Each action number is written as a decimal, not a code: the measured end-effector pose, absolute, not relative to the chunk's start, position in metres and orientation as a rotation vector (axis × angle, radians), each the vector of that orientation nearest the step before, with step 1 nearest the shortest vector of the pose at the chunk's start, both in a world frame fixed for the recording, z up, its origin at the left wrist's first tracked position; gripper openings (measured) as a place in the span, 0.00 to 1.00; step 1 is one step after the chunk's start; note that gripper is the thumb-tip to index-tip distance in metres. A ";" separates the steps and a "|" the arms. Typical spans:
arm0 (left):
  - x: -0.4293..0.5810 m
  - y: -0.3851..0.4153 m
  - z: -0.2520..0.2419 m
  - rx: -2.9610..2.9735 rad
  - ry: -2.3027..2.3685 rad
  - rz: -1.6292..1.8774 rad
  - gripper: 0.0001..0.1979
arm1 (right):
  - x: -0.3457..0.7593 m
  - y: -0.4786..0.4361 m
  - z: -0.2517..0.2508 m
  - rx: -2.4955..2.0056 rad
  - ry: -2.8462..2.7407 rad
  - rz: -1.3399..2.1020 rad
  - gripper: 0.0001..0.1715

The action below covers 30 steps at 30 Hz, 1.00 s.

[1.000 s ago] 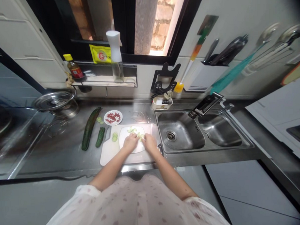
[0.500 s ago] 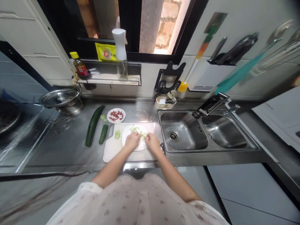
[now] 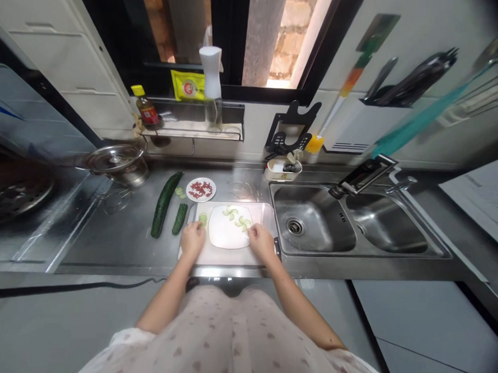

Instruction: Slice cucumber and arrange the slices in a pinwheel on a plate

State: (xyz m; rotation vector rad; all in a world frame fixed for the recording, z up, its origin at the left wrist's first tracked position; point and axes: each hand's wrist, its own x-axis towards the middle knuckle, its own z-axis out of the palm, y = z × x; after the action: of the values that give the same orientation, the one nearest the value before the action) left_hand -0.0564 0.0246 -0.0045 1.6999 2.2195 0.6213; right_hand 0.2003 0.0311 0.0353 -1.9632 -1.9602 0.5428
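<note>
A white plate [image 3: 224, 240] lies on a pale cutting board [image 3: 208, 257], with thin green cucumber slices [image 3: 230, 212] arranged on its upper and right parts. At the board's left side, my left hand [image 3: 193, 238] has its fingertips pressed together at a small stack of cucumber slices [image 3: 203, 217]. My right hand [image 3: 260, 241] is at the plate's right edge, fingers closed beside the slices there; whatever they pinch is too small to make out. Left of the board lie a long cucumber [image 3: 163, 209] and a short cucumber piece [image 3: 180, 218]. A small white dish [image 3: 201, 198] holds red bits.
A double sink [image 3: 316, 216] with a black faucet [image 3: 359, 176] is on the right. A lidded steel pot [image 3: 126, 170] stands at the back left. Above the counter, a rack [image 3: 225, 131] bears a sauce bottle [image 3: 148, 111] and a spray bottle [image 3: 212, 83].
My left hand has moved left from the plate to the slice stack. My right hand stays by the plate's right edge, slightly lower. The view has shifted a little.
</note>
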 end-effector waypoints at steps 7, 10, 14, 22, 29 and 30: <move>-0.071 0.035 -0.015 1.607 2.336 0.513 0.17 | 0.203 0.024 0.037 -1.950 -1.954 0.562 0.12; -0.067 0.038 -0.015 1.576 2.345 0.523 0.17 | 0.203 0.023 0.039 -1.963 -1.938 0.576 0.12; -0.063 0.040 -0.011 1.511 2.352 0.620 0.16 | 0.203 0.022 0.041 -1.965 -1.930 0.570 0.13; -0.061 0.045 0.005 1.040 1.994 1.029 0.13 | 0.199 0.022 0.044 -1.929 -1.930 0.594 0.11; -0.044 0.043 0.055 0.973 1.567 1.145 0.12 | 0.172 0.040 0.070 -1.615 -1.971 0.701 0.12; -0.041 0.042 0.061 0.985 1.531 1.125 0.13 | 0.167 0.043 0.073 -1.554 -1.977 0.732 0.12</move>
State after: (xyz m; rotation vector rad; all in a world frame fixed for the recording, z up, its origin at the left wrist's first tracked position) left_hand -0.0407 0.0417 0.0613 0.9846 1.5308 1.1253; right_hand 0.1670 0.0426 0.0734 -1.5537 -1.9771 0.7322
